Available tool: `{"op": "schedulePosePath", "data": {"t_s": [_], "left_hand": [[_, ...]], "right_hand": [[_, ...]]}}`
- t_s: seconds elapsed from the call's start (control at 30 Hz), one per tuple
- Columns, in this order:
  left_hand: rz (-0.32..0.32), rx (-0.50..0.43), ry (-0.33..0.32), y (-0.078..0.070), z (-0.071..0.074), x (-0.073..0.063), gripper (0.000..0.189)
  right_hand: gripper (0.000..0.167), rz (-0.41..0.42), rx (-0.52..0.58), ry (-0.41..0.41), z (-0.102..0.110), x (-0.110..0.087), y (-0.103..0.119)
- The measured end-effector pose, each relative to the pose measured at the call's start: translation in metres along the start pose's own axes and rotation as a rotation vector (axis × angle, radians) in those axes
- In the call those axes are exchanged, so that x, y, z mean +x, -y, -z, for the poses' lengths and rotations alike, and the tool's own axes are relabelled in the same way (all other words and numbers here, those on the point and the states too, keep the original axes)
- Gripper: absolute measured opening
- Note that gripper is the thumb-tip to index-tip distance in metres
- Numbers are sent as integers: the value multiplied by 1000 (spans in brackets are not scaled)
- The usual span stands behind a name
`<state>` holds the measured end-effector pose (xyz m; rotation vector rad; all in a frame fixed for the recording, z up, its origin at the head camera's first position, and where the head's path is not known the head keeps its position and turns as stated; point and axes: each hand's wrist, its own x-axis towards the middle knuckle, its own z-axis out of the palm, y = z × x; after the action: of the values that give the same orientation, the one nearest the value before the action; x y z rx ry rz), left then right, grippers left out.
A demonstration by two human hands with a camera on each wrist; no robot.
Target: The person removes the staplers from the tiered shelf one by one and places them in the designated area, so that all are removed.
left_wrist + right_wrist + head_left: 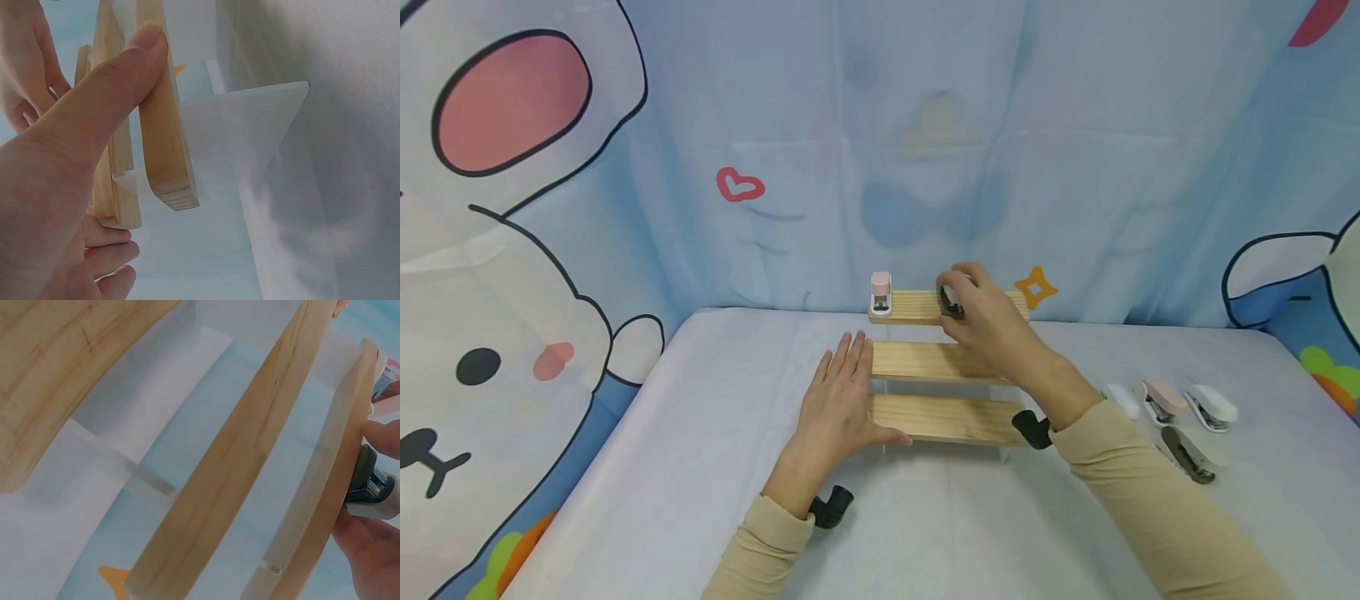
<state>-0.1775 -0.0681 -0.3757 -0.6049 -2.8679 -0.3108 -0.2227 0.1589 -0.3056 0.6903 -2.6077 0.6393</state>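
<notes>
A small wooden stand has three step-like boards: a top board [917, 307], a middle board [925, 362] and a bottom board [947, 418], borne by clear side panels [250, 119]. My right hand [992, 321] grips a dark and whitish stapler [372, 487] at the middle of the top board, with its end against the wood. A pink and white stapler [881, 294] stands upright at that board's left end. My left hand [838, 408] rests at the stand's left side with its fingers straight. Its thumb [147, 40] lies on the bottom board.
Several staplers lie on the white-covered table right of the stand: a pink one [1163, 401], a white one [1212, 407], a dark and pale one [1189, 454] and another white one [1120, 399] partly behind my right sleeve. A printed blue curtain [925, 125] hangs behind.
</notes>
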Motion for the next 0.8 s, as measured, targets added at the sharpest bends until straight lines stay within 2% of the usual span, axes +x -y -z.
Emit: {"op": "schedulePosePath", "data": {"t_s": [0.13,0.37,0.8], "left_hand": [[-2,3,-4,0,0,0,141],[-1,1,-1,0,-1,1,141],[1,7,-2,0,0,0,141]], "right_hand": [[40,10,29,-25,0,-1,-2],[34,28,16,-55,2,-2,-5],[36,79,12,-96,16,-14,-7]]}}
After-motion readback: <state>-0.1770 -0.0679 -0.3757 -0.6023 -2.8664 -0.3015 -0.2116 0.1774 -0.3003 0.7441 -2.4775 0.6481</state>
